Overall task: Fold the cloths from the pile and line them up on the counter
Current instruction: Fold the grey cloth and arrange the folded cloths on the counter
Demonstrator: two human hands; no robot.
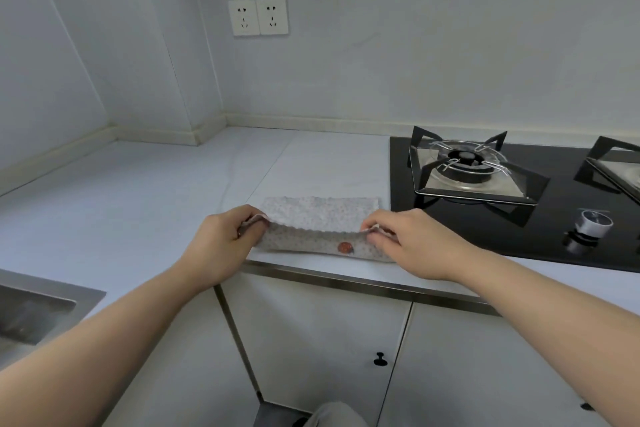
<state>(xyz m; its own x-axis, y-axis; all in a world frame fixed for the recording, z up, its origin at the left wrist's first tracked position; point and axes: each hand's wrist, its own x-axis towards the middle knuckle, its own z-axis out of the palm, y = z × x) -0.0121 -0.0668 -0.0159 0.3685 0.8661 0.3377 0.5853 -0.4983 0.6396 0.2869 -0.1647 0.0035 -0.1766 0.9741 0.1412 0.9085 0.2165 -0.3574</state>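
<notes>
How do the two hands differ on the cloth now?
The left hand pinches the cloth at its left end; the right hand pinches its right end, beside the red print. The right hand lies near the gas hob; the left hand is over the counter. Both grip the raised edge.

Readable text: none.
Cloth [322, 217]: dotted print and one red round mark, too small to tell whether it carries letters.
Sockets [244, 17]: no legible marking.
Knob [594, 224]: markings too blurred to read.
</notes>
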